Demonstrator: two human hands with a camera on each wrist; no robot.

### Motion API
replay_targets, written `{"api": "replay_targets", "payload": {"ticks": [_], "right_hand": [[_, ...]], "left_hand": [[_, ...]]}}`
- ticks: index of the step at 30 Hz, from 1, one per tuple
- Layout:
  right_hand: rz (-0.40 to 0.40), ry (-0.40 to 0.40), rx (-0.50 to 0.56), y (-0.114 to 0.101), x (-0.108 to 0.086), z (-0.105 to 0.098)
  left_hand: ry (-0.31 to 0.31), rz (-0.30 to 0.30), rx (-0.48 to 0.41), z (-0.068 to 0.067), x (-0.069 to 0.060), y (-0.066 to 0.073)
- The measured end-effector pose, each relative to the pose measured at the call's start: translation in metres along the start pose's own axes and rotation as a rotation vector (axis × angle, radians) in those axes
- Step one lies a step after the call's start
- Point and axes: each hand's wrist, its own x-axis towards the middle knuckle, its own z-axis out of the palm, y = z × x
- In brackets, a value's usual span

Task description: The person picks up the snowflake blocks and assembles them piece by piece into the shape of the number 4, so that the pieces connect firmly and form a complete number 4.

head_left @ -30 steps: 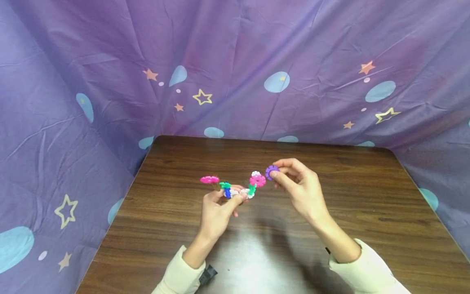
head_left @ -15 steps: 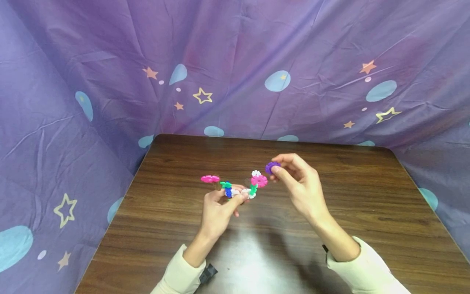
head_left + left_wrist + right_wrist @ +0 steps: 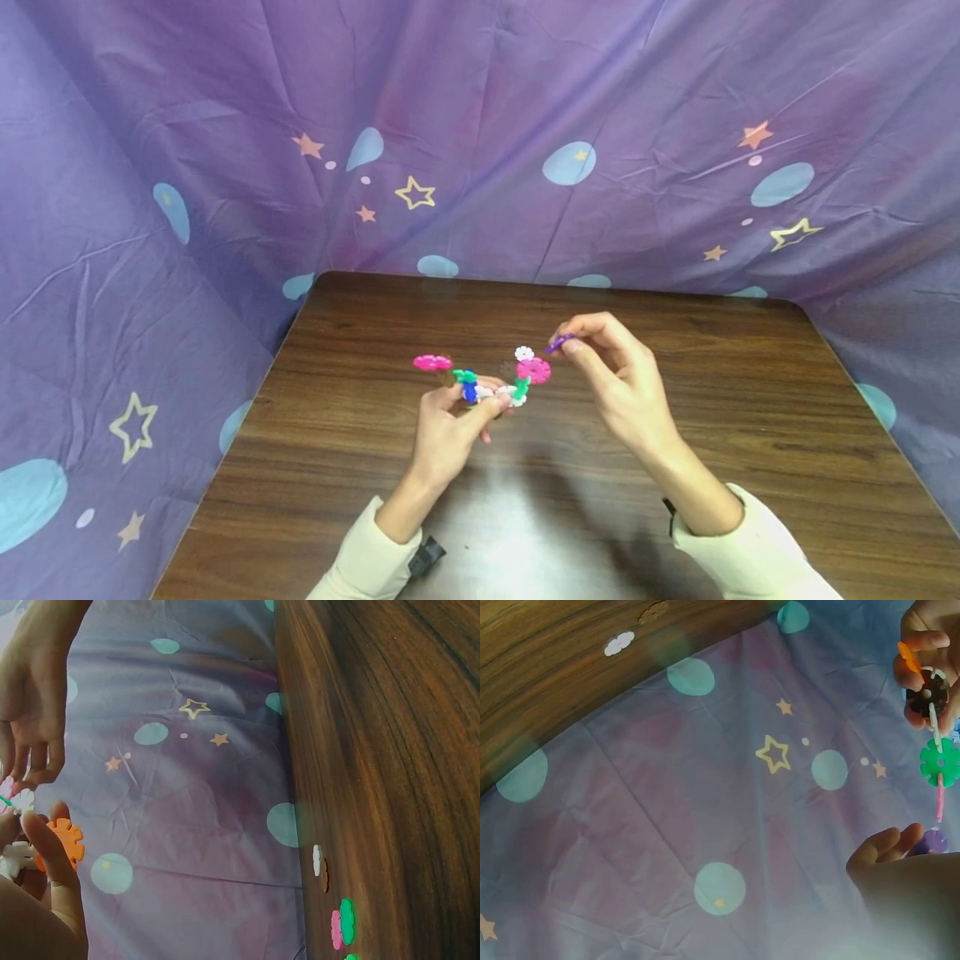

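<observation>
My left hand (image 3: 444,433) pinches a joined chain of notched plastic snowflake discs between thumb and fingers, above the table. Its right end shows a green disc (image 3: 521,388) and a pink disc (image 3: 534,371). To the left are a blue disc (image 3: 469,392) and a flat pink disc (image 3: 432,363). An orange disc (image 3: 66,841) and a brown disc (image 3: 928,693) show in the wrist views. With thumb and fingertips, my right hand (image 3: 626,392) pinches a purple snowflake disc (image 3: 559,343), tilted nearly edge-on, just above and right of the chain's pink disc. Fingers hide the chain's middle.
A dark wood-grain table (image 3: 360,467) lies under both hands. Purple patterned cloth (image 3: 480,150) hangs behind and beside it. Loose discs show against the wood in the wrist views, among them a white disc (image 3: 619,643) and a green disc (image 3: 347,922).
The purple disc in my right hand has turned from face-on to nearly edge-on and risen slightly. My left hand and the chain have shifted a little right.
</observation>
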Motion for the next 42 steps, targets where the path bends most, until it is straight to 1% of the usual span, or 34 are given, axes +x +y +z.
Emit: {"api": "replay_targets", "payload": {"ticks": [7,14,17,19,28,32,37,40,42], "right_hand": [[-0.032,-0.081,-0.052,0.002,-0.001,0.000],[-0.075,-0.125,-0.104,0.004,0.000,-0.001],[-0.077,-0.145,-0.117,0.004,0.001,-0.002],[-0.086,-0.154,-0.129,0.004,0.001,-0.003],[-0.188,-0.142,-0.185,0.006,0.003,-0.002],[-0.264,-0.125,-0.212,0.009,0.006,-0.001],[-0.359,-0.127,-0.287,0.012,0.009,0.000],[-0.374,-0.136,-0.319,0.011,0.010,0.000],[-0.358,-0.143,-0.324,0.009,0.010,0.001]], "left_hand": [[-0.008,0.000,-0.004,0.000,0.000,0.000],[-0.039,-0.011,-0.053,0.000,-0.001,0.002],[-0.042,-0.019,-0.068,0.000,-0.002,0.002],[-0.033,-0.026,-0.069,0.000,-0.003,0.001],[0.032,-0.053,-0.075,0.004,-0.002,0.002],[0.050,-0.055,-0.087,0.006,-0.001,0.003],[0.055,-0.067,-0.129,0.007,-0.001,0.002],[0.058,-0.071,-0.146,0.006,-0.001,0.001],[0.053,-0.074,-0.155,0.005,-0.001,0.001]]}}
